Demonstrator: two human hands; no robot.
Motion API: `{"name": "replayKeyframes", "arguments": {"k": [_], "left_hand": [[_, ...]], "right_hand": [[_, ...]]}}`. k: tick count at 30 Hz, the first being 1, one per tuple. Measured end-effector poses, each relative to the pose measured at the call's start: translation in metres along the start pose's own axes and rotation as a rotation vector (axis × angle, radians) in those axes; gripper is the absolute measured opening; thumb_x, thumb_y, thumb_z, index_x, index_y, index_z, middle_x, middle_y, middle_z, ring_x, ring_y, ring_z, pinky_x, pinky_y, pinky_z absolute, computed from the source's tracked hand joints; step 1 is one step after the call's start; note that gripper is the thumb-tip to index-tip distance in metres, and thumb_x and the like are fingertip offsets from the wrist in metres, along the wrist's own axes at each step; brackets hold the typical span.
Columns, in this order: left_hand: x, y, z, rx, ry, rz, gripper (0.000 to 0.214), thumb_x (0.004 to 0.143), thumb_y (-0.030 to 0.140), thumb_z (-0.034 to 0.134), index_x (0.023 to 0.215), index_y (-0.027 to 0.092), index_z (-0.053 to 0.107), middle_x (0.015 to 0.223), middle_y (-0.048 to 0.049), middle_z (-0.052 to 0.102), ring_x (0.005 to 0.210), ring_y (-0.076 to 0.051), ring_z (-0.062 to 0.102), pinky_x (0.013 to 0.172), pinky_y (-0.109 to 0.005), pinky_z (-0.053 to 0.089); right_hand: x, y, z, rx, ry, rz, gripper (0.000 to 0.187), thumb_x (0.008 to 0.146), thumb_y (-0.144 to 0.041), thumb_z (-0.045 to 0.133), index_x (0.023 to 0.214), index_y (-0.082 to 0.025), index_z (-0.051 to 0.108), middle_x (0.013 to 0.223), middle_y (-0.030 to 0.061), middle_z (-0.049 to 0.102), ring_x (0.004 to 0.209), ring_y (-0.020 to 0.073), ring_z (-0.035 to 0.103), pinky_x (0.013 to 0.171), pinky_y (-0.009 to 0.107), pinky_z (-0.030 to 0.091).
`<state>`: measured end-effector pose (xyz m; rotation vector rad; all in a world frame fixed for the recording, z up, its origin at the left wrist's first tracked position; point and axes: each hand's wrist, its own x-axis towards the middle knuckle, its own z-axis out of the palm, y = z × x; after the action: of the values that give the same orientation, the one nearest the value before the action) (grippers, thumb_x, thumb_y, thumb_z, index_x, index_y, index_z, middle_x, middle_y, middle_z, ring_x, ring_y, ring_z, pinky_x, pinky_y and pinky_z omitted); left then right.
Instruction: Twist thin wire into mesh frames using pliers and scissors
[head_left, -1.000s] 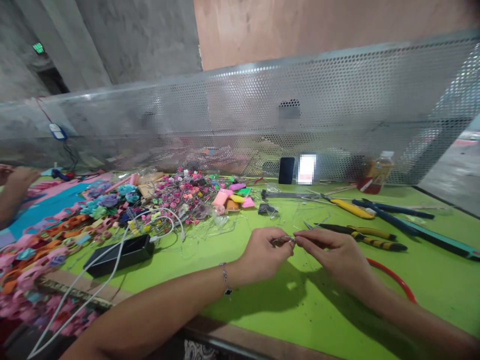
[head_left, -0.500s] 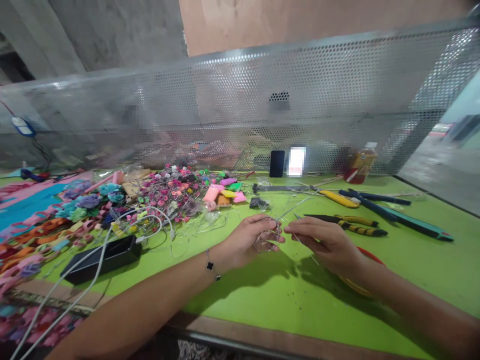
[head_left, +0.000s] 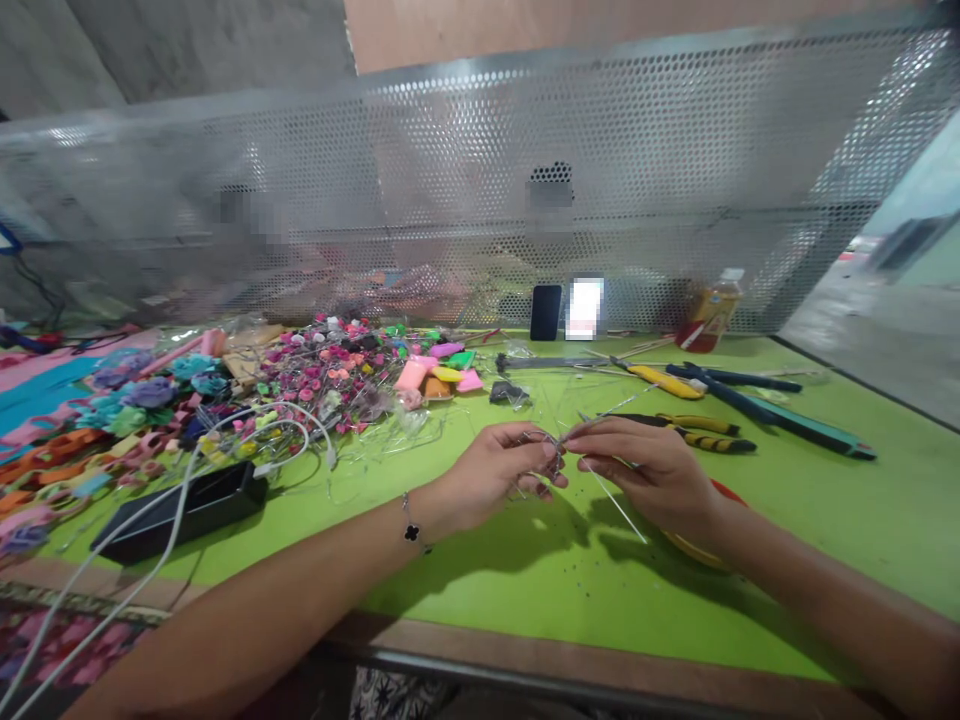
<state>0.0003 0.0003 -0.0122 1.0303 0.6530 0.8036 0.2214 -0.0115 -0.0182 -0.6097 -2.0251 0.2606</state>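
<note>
Left hand (head_left: pixel 491 475) and right hand (head_left: pixel 637 470) now meet over wire bundle (head_left: pixel 553 455), mid-table.
Left fingers clamped on bundle; right fingers pinched on thin wire (head_left: pixel 615 505) slanting near; yellow-black pliers (head_left: pixel 697 435) just beyond.

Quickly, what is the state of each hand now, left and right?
Left hand: closed, pinching a small wire bundle.
Right hand: closed, pinching a thin wire.

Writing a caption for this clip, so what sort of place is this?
Probably a handicraft workshop: a green workbench holds pliers and heaps of small flowers on wires, with a perforated metal screen behind.
</note>
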Motion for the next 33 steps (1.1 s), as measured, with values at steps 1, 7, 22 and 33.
{"name": "replayKeyframes", "arguments": {"k": [1, 7, 22, 33], "left_hand": [[0.0, 0.0, 0.001, 0.008, 0.01, 0.016, 0.036, 0.068, 0.041, 0.094, 0.076, 0.014, 0.071, 0.074, -0.0018, 0.068, 0.07, -0.015, 0.069, 0.058, -0.025, 0.05], [-0.002, 0.001, 0.004, 0.06, 0.001, 0.044, 0.033, 0.072, 0.043, 0.089, 0.074, 0.015, 0.071, 0.074, -0.0039, 0.07, 0.071, -0.014, 0.067, 0.063, -0.026, 0.05], [-0.007, 0.001, 0.015, 0.407, 0.189, 0.216, 0.021, 0.08, 0.033, 0.074, 0.068, 0.016, 0.072, 0.068, -0.0045, 0.071, 0.06, -0.013, 0.057, 0.059, -0.025, 0.045], [-0.005, 0.001, 0.012, 0.454, 0.244, 0.26, 0.024, 0.082, 0.036, 0.074, 0.068, 0.016, 0.072, 0.066, -0.0037, 0.068, 0.062, -0.014, 0.056, 0.058, -0.026, 0.041]], "right_hand": [[0.0, 0.001, -0.001, 0.022, -0.009, -0.004, 0.027, 0.099, -0.017, 0.069, 0.118, -0.03, 0.082, 0.092, 0.0035, 0.084, 0.08, 0.0169, 0.079, 0.073, 0.027, 0.064], [0.003, 0.001, -0.012, 0.084, -0.155, -0.068, 0.026, 0.102, -0.019, 0.066, 0.12, -0.03, 0.08, 0.09, 0.0032, 0.084, 0.079, 0.019, 0.078, 0.072, 0.032, 0.061], [0.003, -0.018, -0.012, -0.132, -0.197, 0.024, 0.019, 0.1, -0.029, 0.065, 0.087, -0.023, 0.077, 0.063, 0.0003, 0.074, 0.048, 0.0129, 0.06, 0.051, 0.027, 0.042], [0.003, -0.023, -0.003, 0.011, -0.165, 0.217, 0.023, 0.098, -0.035, 0.068, 0.082, -0.024, 0.08, 0.065, 0.0014, 0.077, 0.052, 0.0143, 0.065, 0.053, 0.025, 0.048]]}}
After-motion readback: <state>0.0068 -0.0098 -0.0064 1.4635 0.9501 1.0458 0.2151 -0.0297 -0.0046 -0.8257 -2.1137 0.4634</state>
